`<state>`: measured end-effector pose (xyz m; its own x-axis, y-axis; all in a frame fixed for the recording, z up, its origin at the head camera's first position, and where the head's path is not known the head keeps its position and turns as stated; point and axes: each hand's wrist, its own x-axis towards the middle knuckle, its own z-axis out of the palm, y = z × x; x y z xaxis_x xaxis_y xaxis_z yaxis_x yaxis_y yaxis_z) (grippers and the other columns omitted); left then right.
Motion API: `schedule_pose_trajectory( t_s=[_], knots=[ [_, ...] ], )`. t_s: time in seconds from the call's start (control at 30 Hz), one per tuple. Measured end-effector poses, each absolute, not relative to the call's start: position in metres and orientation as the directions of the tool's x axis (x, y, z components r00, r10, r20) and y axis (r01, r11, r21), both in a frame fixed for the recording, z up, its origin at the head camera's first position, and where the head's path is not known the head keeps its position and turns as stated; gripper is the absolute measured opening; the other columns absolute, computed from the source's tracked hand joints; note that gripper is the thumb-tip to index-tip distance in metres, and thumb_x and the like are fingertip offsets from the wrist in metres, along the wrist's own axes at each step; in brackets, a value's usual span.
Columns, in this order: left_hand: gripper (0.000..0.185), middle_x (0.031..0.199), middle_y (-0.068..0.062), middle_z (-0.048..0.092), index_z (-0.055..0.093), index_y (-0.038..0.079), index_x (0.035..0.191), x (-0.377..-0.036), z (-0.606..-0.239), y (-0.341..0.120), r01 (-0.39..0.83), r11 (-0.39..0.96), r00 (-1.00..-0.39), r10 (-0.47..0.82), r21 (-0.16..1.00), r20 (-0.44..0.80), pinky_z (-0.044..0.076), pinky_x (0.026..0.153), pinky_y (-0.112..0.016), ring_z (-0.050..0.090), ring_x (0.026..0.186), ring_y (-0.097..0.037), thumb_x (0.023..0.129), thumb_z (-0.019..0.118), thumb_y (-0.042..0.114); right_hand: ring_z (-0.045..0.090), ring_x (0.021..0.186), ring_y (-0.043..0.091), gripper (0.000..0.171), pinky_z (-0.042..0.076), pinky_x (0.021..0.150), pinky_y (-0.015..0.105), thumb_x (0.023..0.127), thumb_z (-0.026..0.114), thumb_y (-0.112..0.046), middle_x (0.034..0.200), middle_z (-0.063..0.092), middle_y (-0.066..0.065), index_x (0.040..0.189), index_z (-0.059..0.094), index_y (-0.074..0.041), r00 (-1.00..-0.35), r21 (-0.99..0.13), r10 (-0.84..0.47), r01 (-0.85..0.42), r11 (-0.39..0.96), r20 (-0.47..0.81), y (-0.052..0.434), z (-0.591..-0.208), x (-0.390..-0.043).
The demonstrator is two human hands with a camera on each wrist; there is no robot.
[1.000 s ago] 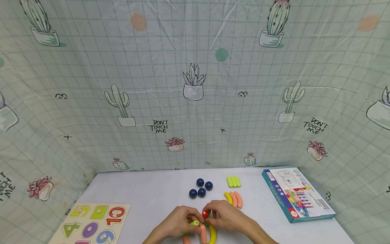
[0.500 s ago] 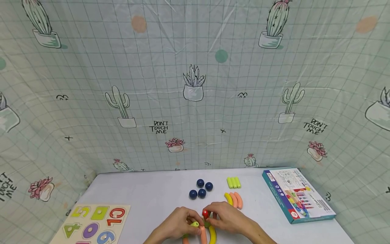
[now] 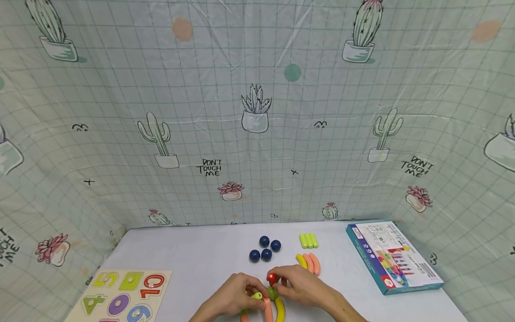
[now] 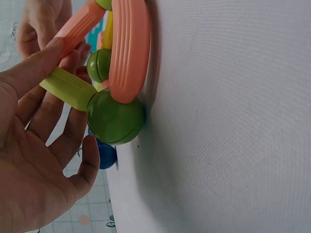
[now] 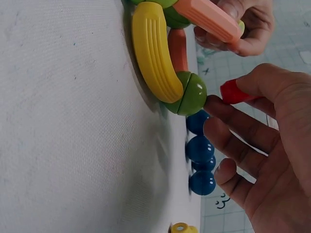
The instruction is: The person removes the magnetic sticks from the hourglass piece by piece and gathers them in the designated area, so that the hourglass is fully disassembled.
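My left hand (image 3: 237, 293) pinches the upper end of a straight salmon rod (image 4: 80, 29), thumb on top. A lime rod (image 4: 70, 90) rises between its thumb and fingers from a green ball (image 4: 116, 116) on the table. A curved salmon rod (image 4: 130, 48) joins that ball low down. My right hand (image 3: 301, 286) holds a short red rod (image 5: 233, 92) between thumb and fingers. Its fingertips are right by another green ball (image 5: 192, 94), where a curved yellow rod (image 5: 153, 51) ends. The red rod stands apart from this ball in the right wrist view.
Several dark blue balls (image 3: 266, 255) lie beyond the hands. To their right are lime rods (image 3: 308, 240), a curved yellow rod (image 3: 301, 260) and curved salmon rods (image 3: 314, 264). A teal-edged box (image 3: 394, 255) lies at right, a number puzzle board (image 3: 156, 300) at left.
My right hand has lifted the red rod slightly up and away, and more of the green ball beneath it shows. My left hand has kept its place.
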<state>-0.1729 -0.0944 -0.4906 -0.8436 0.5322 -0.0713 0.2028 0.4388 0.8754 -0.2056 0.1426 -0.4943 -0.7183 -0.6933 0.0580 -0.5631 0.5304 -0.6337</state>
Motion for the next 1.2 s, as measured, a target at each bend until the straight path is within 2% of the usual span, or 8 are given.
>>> schedule_pose_trajectory(
  t_s=[0.4,0.7,0.87,1.03,1.2],
  knots=[
    [0.01,0.076,0.011,0.07,0.08,0.018,0.087,-0.172,-0.489,-0.095,0.195,0.429,-0.841,0.535,0.882,-0.075,0.036,0.06,-0.019,0.047,0.066,-0.003,0.08,0.085,0.015,0.055,0.079,0.001,0.019,0.048,0.068,0.021,0.095,0.068,-0.024,0.093,0.063,-0.017,0.112,0.071,-0.016,-0.766,-0.682,-0.642,-0.481,0.551,0.022,0.149,-0.493,-0.207],
    [0.01,0.077,0.011,0.071,0.08,0.018,0.089,-0.174,-0.487,-0.094,0.171,0.458,-0.843,0.527,0.873,-0.112,0.037,0.061,-0.02,0.048,0.068,-0.005,0.081,0.085,0.015,0.057,0.082,0.004,0.028,0.05,0.069,0.023,0.099,0.064,-0.036,0.097,0.064,-0.012,0.115,0.07,-0.013,-0.837,-0.687,-0.53,-0.464,0.559,0.134,0.161,-0.498,-0.222],
    [0.011,0.078,0.012,0.07,0.08,0.018,0.089,-0.175,-0.486,-0.093,0.177,0.478,-0.845,0.522,0.86,-0.116,0.039,0.063,-0.021,0.048,0.07,-0.005,0.08,0.085,0.015,0.057,0.084,0.008,0.032,0.05,0.067,0.024,0.1,0.063,-0.037,0.1,0.065,-0.008,0.119,0.069,-0.013,-0.899,-0.699,-0.398,-0.403,0.591,0.182,0.175,-0.499,-0.238],
    [0.011,0.077,0.013,0.07,0.08,0.02,0.087,-0.173,-0.486,-0.093,0.181,0.477,-0.847,0.521,0.86,-0.11,0.039,0.063,-0.02,0.049,0.069,-0.004,0.079,0.086,0.016,0.056,0.086,0.012,0.029,0.05,0.068,0.023,0.097,0.068,-0.029,0.101,0.062,-0.004,0.12,0.069,-0.011,-0.963,-0.719,-0.176,-0.27,0.64,0.205,0.196,-0.503,-0.257],
    [0.011,0.077,0.013,0.07,0.08,0.02,0.087,-0.173,-0.487,-0.092,0.183,0.468,-0.847,0.521,0.864,-0.103,0.04,0.063,-0.019,0.049,0.069,-0.004,0.079,0.086,0.016,0.06,0.078,0.018,0.038,0.049,0.065,0.026,0.099,0.065,-0.022,0.101,0.065,0.006,0.134,0.058,-0.008,-0.985,-0.783,-0.031,-0.153,0.603,0.169,0.221,-0.51,-0.277]
  ],
)
